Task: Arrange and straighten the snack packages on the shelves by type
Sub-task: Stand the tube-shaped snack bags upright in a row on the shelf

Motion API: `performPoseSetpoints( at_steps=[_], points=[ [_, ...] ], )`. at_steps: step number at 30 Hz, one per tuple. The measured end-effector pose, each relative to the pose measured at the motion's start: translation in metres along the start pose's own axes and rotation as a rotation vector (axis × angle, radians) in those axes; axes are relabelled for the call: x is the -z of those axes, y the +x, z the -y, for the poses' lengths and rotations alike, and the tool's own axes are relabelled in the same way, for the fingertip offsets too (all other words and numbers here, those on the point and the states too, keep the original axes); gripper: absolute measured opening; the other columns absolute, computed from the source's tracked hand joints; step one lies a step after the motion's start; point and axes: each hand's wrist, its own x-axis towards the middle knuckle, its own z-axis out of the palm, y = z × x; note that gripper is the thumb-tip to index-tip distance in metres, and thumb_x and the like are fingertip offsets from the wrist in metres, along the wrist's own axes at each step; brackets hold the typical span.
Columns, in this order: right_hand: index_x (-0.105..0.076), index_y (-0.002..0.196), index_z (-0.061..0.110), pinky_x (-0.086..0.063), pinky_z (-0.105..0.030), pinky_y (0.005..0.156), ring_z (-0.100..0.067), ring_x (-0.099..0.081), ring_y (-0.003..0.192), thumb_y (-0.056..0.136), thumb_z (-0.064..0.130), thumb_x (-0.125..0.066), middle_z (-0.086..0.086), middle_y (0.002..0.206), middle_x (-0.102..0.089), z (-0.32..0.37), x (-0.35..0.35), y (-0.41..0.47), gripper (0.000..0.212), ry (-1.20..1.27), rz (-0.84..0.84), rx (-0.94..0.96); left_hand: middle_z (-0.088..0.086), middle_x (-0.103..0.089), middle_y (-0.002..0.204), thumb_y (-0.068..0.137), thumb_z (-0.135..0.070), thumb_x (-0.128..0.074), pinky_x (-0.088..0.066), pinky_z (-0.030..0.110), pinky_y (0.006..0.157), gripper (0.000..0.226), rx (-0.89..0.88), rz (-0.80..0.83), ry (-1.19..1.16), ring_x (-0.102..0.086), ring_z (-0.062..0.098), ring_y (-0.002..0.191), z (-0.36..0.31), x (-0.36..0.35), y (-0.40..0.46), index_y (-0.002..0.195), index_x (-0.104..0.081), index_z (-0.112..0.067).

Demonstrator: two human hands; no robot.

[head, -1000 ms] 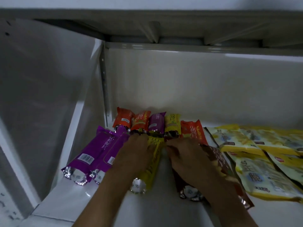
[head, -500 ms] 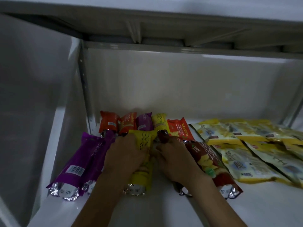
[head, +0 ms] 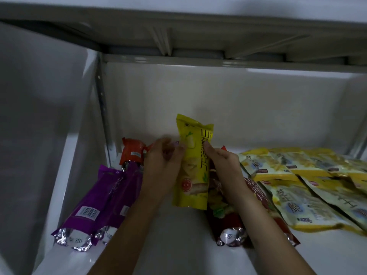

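Purple packs (head: 103, 197) lie far left on the white shelf (head: 178, 245), side by side, silver ends toward me. Behind them an orange pack (head: 132, 153) sits by the back wall. My left hand (head: 161, 165) comes next. Its fingers look bent beside the yellow pack (head: 193, 169), but they are blurry, so I cannot tell if they hold it. That yellow pack stands up tall in the middle, lifted above the others. My right hand (head: 222, 165) pinches its right edge with my thumb on the front. Under my right arm lies a dark red pack (head: 231, 233). Flat yellow bags (head: 297, 207) are spread out on the right, overlapping.
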Motion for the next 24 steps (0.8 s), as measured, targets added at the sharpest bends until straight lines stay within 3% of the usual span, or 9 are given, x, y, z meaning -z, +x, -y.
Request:
performPoseSetpoints(
  at_steps=[3, 6, 8, 10, 13, 15, 17, 20, 24],
  points=[
    [-0.078, 0.097, 0.004, -0.061, -0.053, 0.089, -0.036, -0.076, 0.092, 0.091, 0.061, -0.071, -0.016, 0.094, -0.079, 0.004, -0.003, 0.002, 0.057, -0.013, 0.013, 0.024, 0.003, -0.080, 0.103, 0.103, -0.040, -0.060, -0.060, 0.047, 0.096, 0.028, 0.184, 0.180, -0.290, -0.076, 0.022, 0.099, 0.003, -0.007, 0.005, 0.108, -0.075, -0.017],
    [-0.078, 0.101, 0.008, -0.062, -0.042, 0.091, -0.027, -0.076, 0.097, 0.101, 0.063, -0.053, -0.008, 0.099, -0.079, 0.009, -0.005, 0.004, 0.060, 0.008, 0.017, 0.018, 0.005, -0.081, 0.101, 0.104, -0.030, -0.057, -0.063, 0.036, 0.083, 0.024, 0.213, 0.210, -0.414, -0.078, 0.024, 0.097, 0.005, -0.009, 0.002, 0.107, -0.076, -0.016],
    [-0.071, 0.095, -0.003, -0.060, -0.052, 0.088, -0.041, -0.072, 0.095, 0.098, 0.071, -0.052, -0.022, 0.096, -0.074, 0.008, -0.007, 0.007, 0.077, -0.003, -0.008, 0.075, 0.005, -0.081, 0.100, 0.102, -0.030, -0.058, -0.062, 0.033, 0.078, 0.023, 0.218, 0.210, -0.438, -0.078, 0.024, 0.095, 0.009, -0.010, 0.000, 0.103, -0.077, -0.017],
    [-0.056, 0.086, -0.014, -0.053, -0.061, 0.073, -0.047, -0.062, 0.072, 0.088, 0.084, -0.055, -0.039, 0.086, -0.059, 0.000, -0.007, 0.009, 0.098, -0.018, -0.024, 0.151, 0.008, -0.081, 0.104, 0.098, -0.031, -0.062, -0.061, 0.041, 0.087, 0.023, 0.252, 0.217, -0.500, -0.078, 0.027, 0.098, 0.013, -0.012, -0.003, 0.102, -0.080, -0.017],
    [-0.050, 0.078, -0.018, -0.038, -0.049, 0.061, -0.029, -0.048, 0.062, 0.082, 0.086, -0.057, -0.035, 0.068, -0.050, -0.005, 0.000, 0.010, 0.104, -0.012, -0.020, 0.171, 0.015, -0.076, 0.121, 0.098, -0.045, -0.065, -0.053, 0.058, 0.105, 0.037, 0.338, 0.280, -0.617, -0.072, 0.037, 0.114, 0.019, -0.014, -0.004, 0.118, -0.078, -0.016],
    [-0.050, 0.078, -0.020, -0.040, -0.043, 0.065, -0.033, -0.051, 0.062, 0.078, 0.088, -0.059, -0.039, 0.073, -0.052, -0.005, 0.003, 0.009, 0.108, -0.032, 0.020, 0.161, 0.014, -0.073, 0.128, 0.092, -0.063, -0.064, -0.048, 0.062, 0.109, 0.056, 0.421, 0.296, -0.676, -0.069, 0.038, 0.121, 0.020, -0.012, -0.002, 0.128, -0.073, -0.021],
    [-0.054, 0.080, -0.020, -0.045, -0.045, 0.065, -0.044, -0.057, 0.062, 0.082, 0.085, -0.060, -0.042, 0.078, -0.056, -0.005, 0.005, 0.005, 0.104, -0.059, 0.061, 0.158, 0.014, -0.073, 0.129, 0.086, -0.070, -0.066, -0.047, 0.063, 0.109, 0.065, 0.419, 0.301, -0.686, -0.069, 0.038, 0.121, 0.021, -0.011, -0.001, 0.128, -0.073, -0.021],
    [-0.052, 0.073, -0.016, -0.037, -0.036, 0.064, -0.027, -0.048, 0.055, 0.093, 0.071, -0.057, -0.038, 0.069, -0.052, -0.004, 0.007, -0.002, 0.089, -0.089, 0.089, 0.180, 0.013, -0.076, 0.120, 0.094, -0.053, -0.067, -0.052, 0.060, 0.106, 0.040, 0.355, 0.266, -0.644, -0.073, 0.035, 0.114, 0.021, -0.010, -0.002, 0.114, -0.079, -0.021],
    [-0.056, 0.088, -0.020, -0.045, -0.040, 0.072, -0.026, -0.056, 0.069, 0.093, 0.073, -0.054, -0.043, 0.086, -0.057, -0.003, 0.010, -0.009, 0.094, 0.016, 0.138, 0.118, 0.009, -0.080, 0.109, 0.101, -0.032, -0.059, -0.057, 0.049, 0.096, 0.025, 0.314, 0.232, -0.563, -0.076, 0.029, 0.103, 0.021, -0.010, -0.007, 0.103, -0.080, -0.019]
  ],
)
